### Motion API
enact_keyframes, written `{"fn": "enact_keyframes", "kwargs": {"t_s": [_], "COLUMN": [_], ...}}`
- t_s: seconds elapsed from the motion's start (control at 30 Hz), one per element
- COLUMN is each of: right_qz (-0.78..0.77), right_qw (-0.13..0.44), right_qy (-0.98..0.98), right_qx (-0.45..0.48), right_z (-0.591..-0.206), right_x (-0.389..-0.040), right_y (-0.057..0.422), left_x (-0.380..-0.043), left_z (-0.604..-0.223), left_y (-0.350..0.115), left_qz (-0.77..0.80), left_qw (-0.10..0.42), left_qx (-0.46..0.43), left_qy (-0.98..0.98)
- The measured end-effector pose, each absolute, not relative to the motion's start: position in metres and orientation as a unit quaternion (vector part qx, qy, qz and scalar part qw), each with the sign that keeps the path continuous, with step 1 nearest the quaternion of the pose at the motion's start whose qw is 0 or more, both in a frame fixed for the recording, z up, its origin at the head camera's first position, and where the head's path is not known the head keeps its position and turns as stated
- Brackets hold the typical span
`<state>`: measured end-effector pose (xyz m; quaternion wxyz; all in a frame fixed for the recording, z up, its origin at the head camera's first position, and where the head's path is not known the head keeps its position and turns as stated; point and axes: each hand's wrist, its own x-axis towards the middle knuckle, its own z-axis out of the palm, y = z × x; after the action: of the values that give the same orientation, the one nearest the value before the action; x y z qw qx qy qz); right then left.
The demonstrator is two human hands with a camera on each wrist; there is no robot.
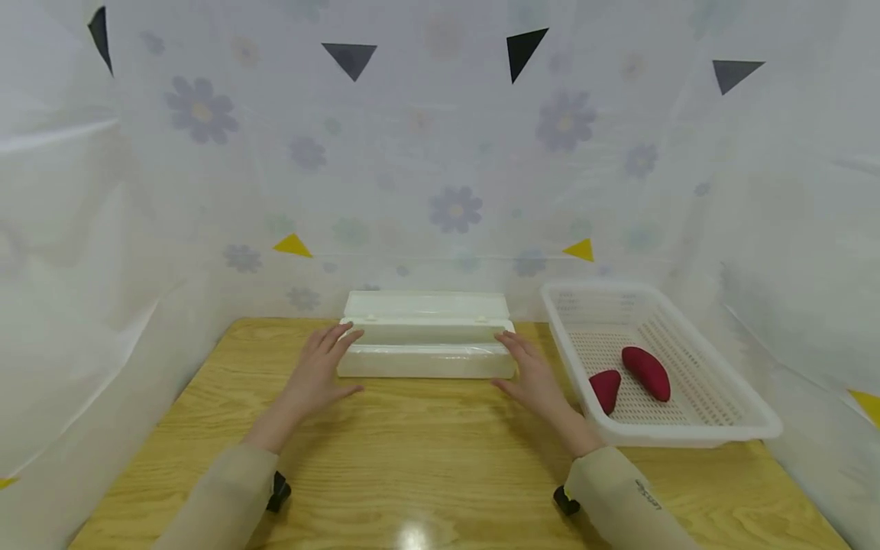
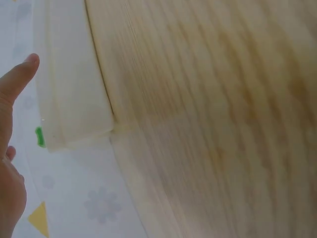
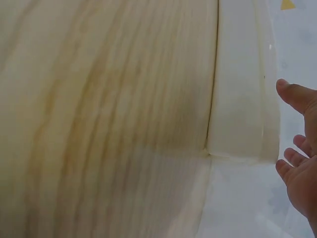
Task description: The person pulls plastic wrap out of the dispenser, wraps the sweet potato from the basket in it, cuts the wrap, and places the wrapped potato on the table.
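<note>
A long white box (image 1: 426,363) stands near the table's back edge, its lid (image 1: 426,304) tipped up behind it. The inside looks bare in the head view. My left hand (image 1: 319,374) is at the box's left end, fingers spread and thumb held apart. At the opposite end my right hand (image 1: 532,378) mirrors it, also spread. Neither hand grips anything; whether the fingertips touch the box I cannot tell. The left wrist view shows the box's end (image 2: 74,99) beside a raised thumb; in the right wrist view the other end (image 3: 237,99) lies close to the fingers.
To the right sits a white perforated basket (image 1: 687,435) holding a curved dark red object (image 1: 646,373) and another dark red piece (image 1: 605,391), partly hidden by the rim. The wooden table (image 1: 412,458) ends at a flower-patterned sheet (image 1: 440,153) behind the box.
</note>
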<state>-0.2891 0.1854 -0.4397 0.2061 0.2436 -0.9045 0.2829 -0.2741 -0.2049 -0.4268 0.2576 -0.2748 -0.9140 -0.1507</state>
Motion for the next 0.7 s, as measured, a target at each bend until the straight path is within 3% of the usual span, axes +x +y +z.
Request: {"fn": "enact_keyframes", "kwargs": {"t_s": [0.43,0.7], "right_qz": [0.353,0.396], "right_qw": [0.15,0.127], "right_qy": [-0.902,-0.893], "right_qx": [0.197,0.173], "right_z": [-0.441,-0.441], "right_x": [-0.316,-0.322], "right_y": [0.183,0.185], "left_x": [-0.31,-0.316], "left_z": [-0.441,-0.444], "left_y": [-0.216,-0.216], "left_qz": [-0.19,-0.23], "left_qw": [0.242,0.3], "left_qx": [-0.295,-0.309], "left_qy": [-0.904,-0.873]}}
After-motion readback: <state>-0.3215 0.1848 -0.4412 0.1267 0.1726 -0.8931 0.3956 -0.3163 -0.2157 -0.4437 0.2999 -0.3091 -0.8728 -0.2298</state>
